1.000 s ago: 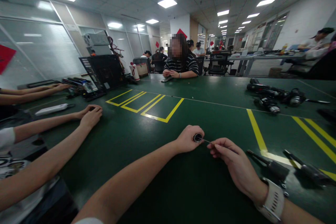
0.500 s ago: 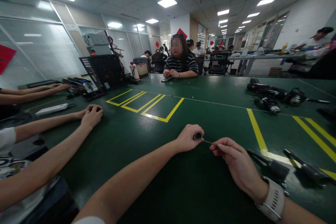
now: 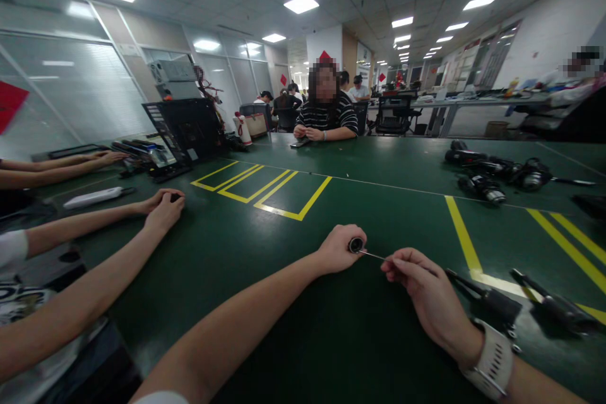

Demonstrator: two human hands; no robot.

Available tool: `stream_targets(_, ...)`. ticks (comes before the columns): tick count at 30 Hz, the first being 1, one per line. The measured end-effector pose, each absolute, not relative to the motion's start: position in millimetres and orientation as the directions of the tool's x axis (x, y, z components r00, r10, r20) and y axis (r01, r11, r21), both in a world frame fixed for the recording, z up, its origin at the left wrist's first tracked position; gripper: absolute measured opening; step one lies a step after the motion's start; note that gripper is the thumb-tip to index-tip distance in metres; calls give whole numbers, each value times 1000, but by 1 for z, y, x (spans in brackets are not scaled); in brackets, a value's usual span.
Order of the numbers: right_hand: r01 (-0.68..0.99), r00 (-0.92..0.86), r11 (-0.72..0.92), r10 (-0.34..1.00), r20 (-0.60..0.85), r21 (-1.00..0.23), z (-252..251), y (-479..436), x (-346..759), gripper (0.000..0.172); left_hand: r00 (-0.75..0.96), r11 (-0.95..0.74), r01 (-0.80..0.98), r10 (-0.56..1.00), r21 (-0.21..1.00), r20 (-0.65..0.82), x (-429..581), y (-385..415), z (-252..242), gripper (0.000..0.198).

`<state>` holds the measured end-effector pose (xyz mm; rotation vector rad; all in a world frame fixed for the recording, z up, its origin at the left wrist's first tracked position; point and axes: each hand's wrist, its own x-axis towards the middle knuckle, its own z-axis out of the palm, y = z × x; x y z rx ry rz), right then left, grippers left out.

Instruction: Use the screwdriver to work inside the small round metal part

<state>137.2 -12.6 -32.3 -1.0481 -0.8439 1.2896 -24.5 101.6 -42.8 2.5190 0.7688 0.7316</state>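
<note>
My left hand (image 3: 338,247) is closed around a small dark cylinder (image 3: 355,244). Its round, hollow-looking end with a pale rim faces me; the rest is hidden in the fist. Between thumb and fingers, my right hand (image 3: 419,278) pinches a thin metal rod (image 3: 375,255). The rod's far tip reaches the lower edge of the cylinder, beside my left fingers; whether it goes into the part I cannot tell. Both hands are just above the green tabletop (image 3: 265,303).
Black tools with long shafts (image 3: 552,303) and small metal bits lie by my right wrist. Several black power tools (image 3: 492,170) sit farther back. Yellow tape (image 3: 303,209) marks the table. At left are a co-worker's hands (image 3: 163,208); another person (image 3: 326,113) sits opposite.
My right hand has shifted slightly to the right, and more of the thin rod shows between my hands. The cylinder's end has turned slightly in my left hand.
</note>
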Motion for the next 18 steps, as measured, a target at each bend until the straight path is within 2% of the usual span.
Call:
stream_targets(15,-78,175,-26,984,-39,-997,-36,-11,141,12,653,-685,558,711,469,262,-23,96,-36,7)
stream_targets(18,-48,180,-25,983,-33,-999,-39,-12,141,14,646,-688,549,710,474,282,-23,97,-37,9)
